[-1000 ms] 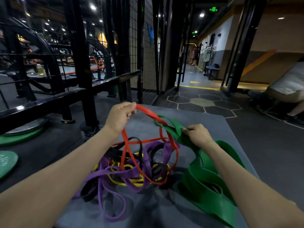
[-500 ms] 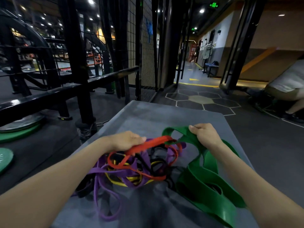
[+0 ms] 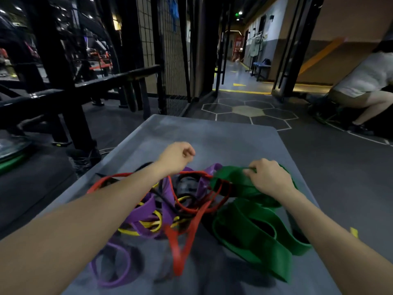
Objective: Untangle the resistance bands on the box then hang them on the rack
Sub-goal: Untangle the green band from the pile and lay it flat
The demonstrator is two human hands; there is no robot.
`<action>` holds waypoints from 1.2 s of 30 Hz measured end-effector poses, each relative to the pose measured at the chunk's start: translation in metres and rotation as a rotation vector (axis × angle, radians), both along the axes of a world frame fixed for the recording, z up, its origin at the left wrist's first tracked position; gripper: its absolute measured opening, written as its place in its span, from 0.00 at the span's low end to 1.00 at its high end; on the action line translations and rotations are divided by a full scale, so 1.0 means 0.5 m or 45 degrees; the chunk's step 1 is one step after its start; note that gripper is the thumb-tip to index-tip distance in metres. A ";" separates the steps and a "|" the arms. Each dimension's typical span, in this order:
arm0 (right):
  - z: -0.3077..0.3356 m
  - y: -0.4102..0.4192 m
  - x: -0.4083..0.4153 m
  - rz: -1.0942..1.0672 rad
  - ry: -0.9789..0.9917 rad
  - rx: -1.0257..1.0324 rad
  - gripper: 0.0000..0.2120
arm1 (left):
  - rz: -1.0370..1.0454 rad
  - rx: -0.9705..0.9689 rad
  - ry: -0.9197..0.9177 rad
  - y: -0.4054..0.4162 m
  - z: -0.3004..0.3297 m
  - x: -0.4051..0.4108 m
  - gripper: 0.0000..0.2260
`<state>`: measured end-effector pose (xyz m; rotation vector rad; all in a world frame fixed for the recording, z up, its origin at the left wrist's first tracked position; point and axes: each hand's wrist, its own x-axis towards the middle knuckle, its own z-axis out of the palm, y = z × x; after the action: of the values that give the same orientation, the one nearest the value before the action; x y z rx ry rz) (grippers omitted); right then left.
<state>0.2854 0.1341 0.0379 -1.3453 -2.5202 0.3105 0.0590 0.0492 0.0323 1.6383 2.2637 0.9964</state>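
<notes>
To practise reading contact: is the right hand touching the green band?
Touching. The head view shows the right hand with fingers curled over a fold of the green band, pinching it.

Bare box top [image 3: 212,135] beyond band tangle [image 3: 170,201]; black rack frame [image 3: 63,99] close on left.

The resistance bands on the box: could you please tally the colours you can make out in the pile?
Counting colours, since strands overlap too much to count bands:
red band: 1
green band: 1
purple band: 1
yellow band: 1
black band: 1
Total: 5 colours on the box.
</notes>
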 end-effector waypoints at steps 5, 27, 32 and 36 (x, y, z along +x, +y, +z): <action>-0.020 0.019 0.008 0.021 0.022 -0.002 0.19 | -0.112 -0.359 0.196 0.069 -0.073 0.034 0.21; -0.041 0.061 0.017 0.055 0.276 0.051 0.08 | -0.105 -0.625 -0.003 0.029 0.005 -0.053 0.20; -0.027 0.022 0.004 0.151 0.288 0.026 0.07 | -0.256 -0.735 -0.008 -0.060 0.073 -0.087 0.13; -0.016 -0.011 -0.006 0.211 0.293 0.017 0.05 | -0.279 -0.704 -0.086 -0.121 0.095 -0.102 0.20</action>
<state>0.2824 0.1286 0.0300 -1.0320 -2.4376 0.4532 0.0079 -0.0113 0.0799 1.5250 2.0098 0.3234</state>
